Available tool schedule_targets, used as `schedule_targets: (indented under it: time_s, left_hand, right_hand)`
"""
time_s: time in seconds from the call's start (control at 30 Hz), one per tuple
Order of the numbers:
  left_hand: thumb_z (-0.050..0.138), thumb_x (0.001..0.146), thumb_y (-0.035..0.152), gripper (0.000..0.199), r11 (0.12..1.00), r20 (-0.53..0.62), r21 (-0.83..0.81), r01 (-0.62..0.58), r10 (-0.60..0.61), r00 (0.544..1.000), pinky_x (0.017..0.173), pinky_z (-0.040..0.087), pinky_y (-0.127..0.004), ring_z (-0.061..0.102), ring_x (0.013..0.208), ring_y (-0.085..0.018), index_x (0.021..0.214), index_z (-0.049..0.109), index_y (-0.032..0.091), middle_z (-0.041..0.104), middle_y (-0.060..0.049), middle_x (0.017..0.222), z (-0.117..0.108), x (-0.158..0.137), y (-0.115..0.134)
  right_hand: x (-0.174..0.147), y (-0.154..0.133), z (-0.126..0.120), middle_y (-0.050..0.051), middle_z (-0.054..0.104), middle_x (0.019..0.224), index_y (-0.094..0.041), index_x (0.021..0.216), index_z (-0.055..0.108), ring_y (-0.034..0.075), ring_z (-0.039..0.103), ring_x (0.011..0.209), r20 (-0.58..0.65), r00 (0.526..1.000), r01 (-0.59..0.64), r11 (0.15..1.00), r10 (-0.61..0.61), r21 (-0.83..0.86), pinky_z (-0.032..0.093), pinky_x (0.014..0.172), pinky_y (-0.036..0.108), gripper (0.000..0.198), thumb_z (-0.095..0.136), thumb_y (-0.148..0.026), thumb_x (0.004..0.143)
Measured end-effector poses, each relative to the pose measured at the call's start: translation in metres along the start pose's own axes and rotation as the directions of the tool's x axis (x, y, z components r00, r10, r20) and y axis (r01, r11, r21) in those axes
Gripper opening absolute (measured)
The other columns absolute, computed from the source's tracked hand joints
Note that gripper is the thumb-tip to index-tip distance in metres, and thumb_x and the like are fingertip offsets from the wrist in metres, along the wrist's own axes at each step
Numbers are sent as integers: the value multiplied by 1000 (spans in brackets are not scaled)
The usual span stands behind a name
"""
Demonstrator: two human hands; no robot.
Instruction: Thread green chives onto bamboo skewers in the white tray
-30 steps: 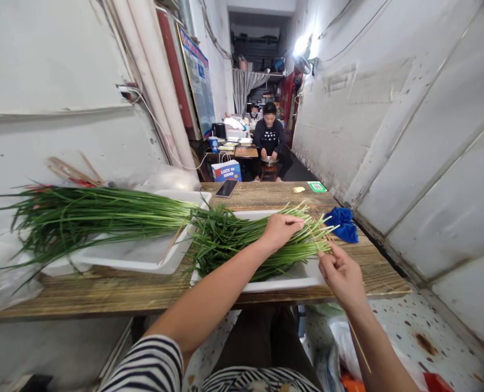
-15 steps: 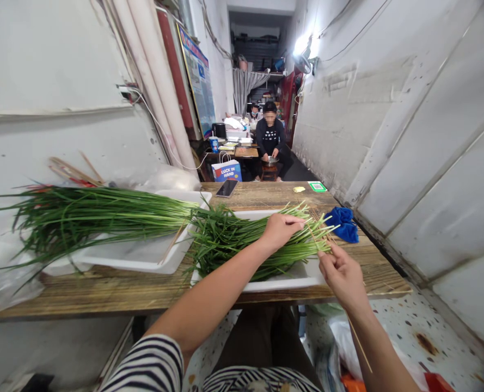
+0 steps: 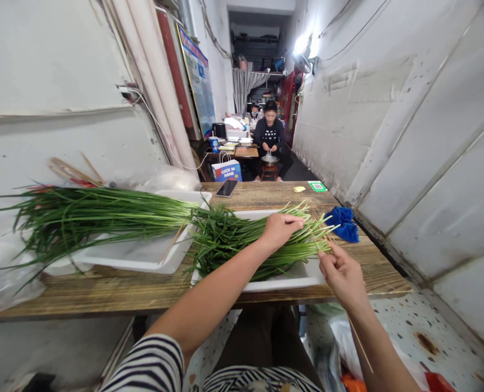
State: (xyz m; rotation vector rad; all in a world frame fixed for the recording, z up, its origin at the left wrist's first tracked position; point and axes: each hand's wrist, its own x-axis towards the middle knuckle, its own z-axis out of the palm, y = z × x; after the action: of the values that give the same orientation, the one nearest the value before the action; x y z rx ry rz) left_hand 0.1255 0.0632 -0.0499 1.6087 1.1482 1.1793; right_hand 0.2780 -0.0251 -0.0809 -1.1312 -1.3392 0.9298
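Observation:
A loose pile of green chives (image 3: 242, 239) lies in a white tray (image 3: 282, 283), pale stalk ends to the right. My left hand (image 3: 281, 233) reaches over the pile, thumb and fingers pinched on chives at the stalk ends. Just right of the tray, my right hand (image 3: 343, 272) is closed on a thin bamboo skewer (image 3: 361, 346). Its lower length shows below my right wrist, and its upper part slants up among the stalk ends towards my left fingertips. Exactly which stalks my fingers pinch is too small to tell.
A second white tray (image 3: 170, 261) at left bears a larger chive bundle (image 3: 115, 215). A blue cloth (image 3: 343, 224), phone (image 3: 227, 188) and green code card (image 3: 317, 187) lie on the wooden table (image 3: 115, 291). Beyond it, a person (image 3: 270, 133) sits over a metal bowl (image 3: 270, 159).
My hands, the skewer and the chives look the same. The seated person across the room has raised both hands above the bowl.

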Motion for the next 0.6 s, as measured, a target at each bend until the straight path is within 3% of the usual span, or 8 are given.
schedule_targets:
  time_s: [0.43,0.53,0.6]
  left_hand:
    - [64,75,25,20,983,58,131,-129,123,991,82,51,-27,68,85,-18,90,75,17,74,-5,92,0,-1,-6]
    - [62,76,24,20,969,192,145,-201,172,966,81,51,-26,68,86,-17,90,75,16,73,-6,92,-1,-5,-3]
    - [61,77,22,21,945,375,147,-291,219,901,81,49,-24,67,88,-17,92,74,16,73,-7,95,-5,-7,2]
  right_hand:
    - [1,0,3,-12,30,45,-10,112,55,7,24,39,-2,1000,-1,999,2,41,16,38,20,45,59,-43,82]
    - [1,0,4,-11,33,45,-11,115,53,7,24,39,-34,999,-2,999,3,41,16,38,19,45,57,-42,83]
    - [1,-1,4,-11,35,44,-10,121,50,7,25,39,-55,998,-6,999,8,38,18,38,19,48,57,-40,84]
